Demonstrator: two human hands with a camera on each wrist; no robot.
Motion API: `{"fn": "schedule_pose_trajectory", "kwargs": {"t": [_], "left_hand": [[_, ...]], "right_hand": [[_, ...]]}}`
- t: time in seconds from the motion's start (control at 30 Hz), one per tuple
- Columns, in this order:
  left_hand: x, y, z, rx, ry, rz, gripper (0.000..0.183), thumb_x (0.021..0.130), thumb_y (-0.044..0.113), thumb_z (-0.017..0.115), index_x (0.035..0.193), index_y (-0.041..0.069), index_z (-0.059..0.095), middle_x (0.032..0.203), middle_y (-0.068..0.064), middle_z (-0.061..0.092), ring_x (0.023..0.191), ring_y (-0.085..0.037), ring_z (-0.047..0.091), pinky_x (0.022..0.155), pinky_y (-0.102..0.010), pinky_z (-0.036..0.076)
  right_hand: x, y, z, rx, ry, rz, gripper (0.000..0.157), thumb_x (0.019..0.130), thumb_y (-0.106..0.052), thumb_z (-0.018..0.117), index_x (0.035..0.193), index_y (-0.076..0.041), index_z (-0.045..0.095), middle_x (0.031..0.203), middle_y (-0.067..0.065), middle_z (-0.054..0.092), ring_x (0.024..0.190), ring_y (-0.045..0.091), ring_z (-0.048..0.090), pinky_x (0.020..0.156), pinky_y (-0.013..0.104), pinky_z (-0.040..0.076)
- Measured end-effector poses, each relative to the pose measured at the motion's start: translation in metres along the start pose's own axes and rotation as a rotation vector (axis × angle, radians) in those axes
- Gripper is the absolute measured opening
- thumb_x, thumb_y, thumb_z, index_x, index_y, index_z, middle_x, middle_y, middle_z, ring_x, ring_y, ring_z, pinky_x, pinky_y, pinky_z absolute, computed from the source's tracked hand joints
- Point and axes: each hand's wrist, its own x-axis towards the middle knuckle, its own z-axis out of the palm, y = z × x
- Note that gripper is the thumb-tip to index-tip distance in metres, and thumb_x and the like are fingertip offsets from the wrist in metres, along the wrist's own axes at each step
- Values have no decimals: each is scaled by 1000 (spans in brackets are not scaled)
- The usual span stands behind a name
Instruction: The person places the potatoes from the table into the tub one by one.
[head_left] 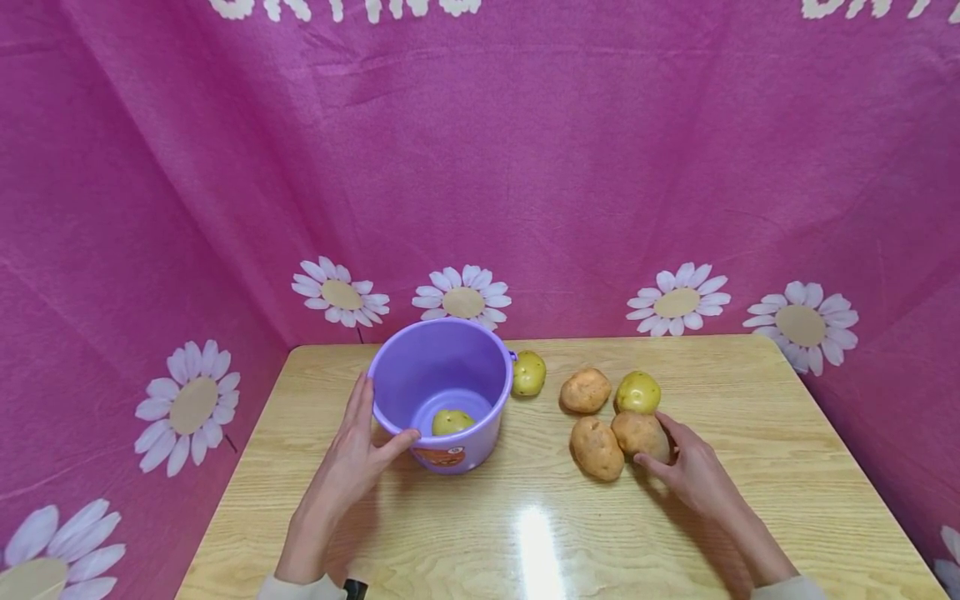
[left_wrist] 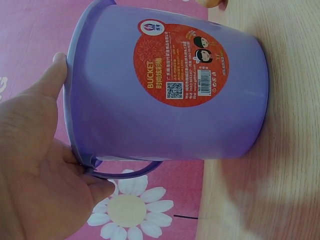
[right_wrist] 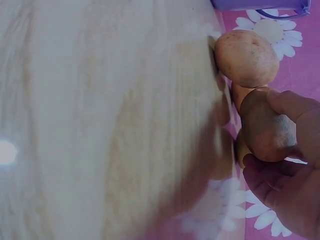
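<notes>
- A brown potato sits among other produce on the right side of the table, gripped between the thumb and fingers of the right hand.
- A second brown potato lies just to its left; a third brown potato lies farther back.
- A round yellow-green item is just behind the gripped potato.
- The left hand is spread wide against the purple bucket, thumb at the front rim and fingers along the left side.
- Inside, on the bucket's floor, rests another yellow-green piece.
- One more yellow-green round stands just right of the bucket, partly hidden by it.
- The bucket carries a red label and a purple handle.
- Around the table hangs a magenta curtain printed with white daisies.
</notes>
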Motion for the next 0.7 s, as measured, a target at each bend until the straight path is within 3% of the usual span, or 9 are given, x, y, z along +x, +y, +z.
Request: {"fn": "schedule_pose_trajectory", "kwargs": {"t": [0.2,0.33,0.7], "left_hand": [[0,0,0,-3,0,-2,119,89,69,67,166,7,1,173,-9,-3,156,-36,12,120,-62,22],[0,0,0,-1,4,2,119,90,68,67,166,6,1,173,-9,-3,156,-37,12,120,-62,23],[0,1,1,-1,3,1,119,89,69,67,166,6,2,173,-9,-3,156,-36,12,120,-61,23]], "right_hand": [[2,-6,-10,7,-1,20,78,90,-25,83,146,14,45,133,35,59,101,37,64,83,53,54],[4,-10,-18,22,1,37,78,91,-26,82,147,13,44,135,35,58,104,37,65,85,51,55],[11,-22,-40,31,47,0,77,89,-23,84,144,15,46,126,34,62,90,31,67,69,30,56]]}}
